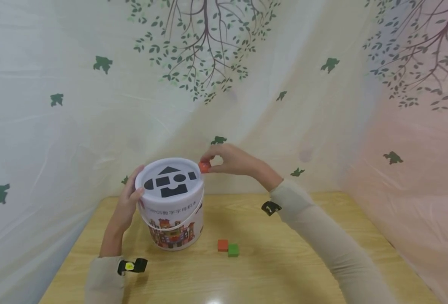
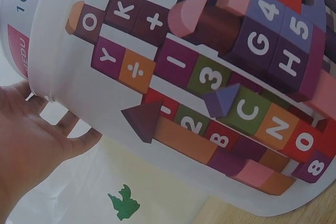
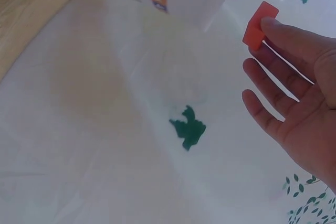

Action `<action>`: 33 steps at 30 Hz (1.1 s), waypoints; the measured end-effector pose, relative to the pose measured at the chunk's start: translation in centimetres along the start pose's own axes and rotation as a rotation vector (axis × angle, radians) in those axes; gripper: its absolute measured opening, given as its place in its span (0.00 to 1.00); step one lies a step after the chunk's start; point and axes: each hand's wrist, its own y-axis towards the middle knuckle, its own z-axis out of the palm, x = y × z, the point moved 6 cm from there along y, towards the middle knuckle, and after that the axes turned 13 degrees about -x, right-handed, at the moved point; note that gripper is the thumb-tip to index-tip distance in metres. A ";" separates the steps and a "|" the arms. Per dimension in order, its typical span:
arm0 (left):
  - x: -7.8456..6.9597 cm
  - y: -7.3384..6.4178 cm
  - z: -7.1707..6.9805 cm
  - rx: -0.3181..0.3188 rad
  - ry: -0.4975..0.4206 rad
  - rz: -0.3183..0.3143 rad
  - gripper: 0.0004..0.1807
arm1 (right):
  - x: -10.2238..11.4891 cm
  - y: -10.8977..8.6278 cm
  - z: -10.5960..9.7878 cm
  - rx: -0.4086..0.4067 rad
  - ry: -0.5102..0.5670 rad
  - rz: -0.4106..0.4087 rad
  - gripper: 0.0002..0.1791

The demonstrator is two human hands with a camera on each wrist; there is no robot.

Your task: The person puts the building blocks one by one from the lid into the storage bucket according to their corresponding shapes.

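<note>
A white bucket [image 1: 176, 228] with a printed picture of blocks stands on the table. Its white lid [image 1: 193, 192] has several dark shaped holes, among them a triangle, a circle and an arch. My left hand [image 1: 127, 202] grips the lid's left edge, thumb at the rim and fingers spread round the side, partly hidden behind it in the left wrist view. At the lid's right edge, my right hand [image 1: 233, 159] pinches a small red block [image 3: 258, 26] between thumb and fingertips. In the right wrist view the other fingers are loosely bent.
In front of the bucket, to its right, an orange-red block [image 1: 222, 245] and a green block [image 1: 233, 250] lie corner to corner on the wooden table [image 1: 284, 253]. A pale curtain [image 1: 265, 122] printed with leaves and branches hangs behind and at both sides.
</note>
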 end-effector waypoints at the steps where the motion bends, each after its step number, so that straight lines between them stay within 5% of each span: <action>1: 0.0 0.0 0.0 0.001 0.000 0.001 0.35 | 0.2 0.2 0.1 -0.005 0.007 0.005 0.17; 20: 0.1 0.0 -0.1 0.000 0.013 0.002 0.34 | 2.7 3.2 2.2 -0.003 0.068 0.019 0.20; 33: 0.1 0.0 -0.1 0.009 0.022 -0.009 0.35 | 4.2 4.3 4.1 0.012 0.017 -0.027 0.20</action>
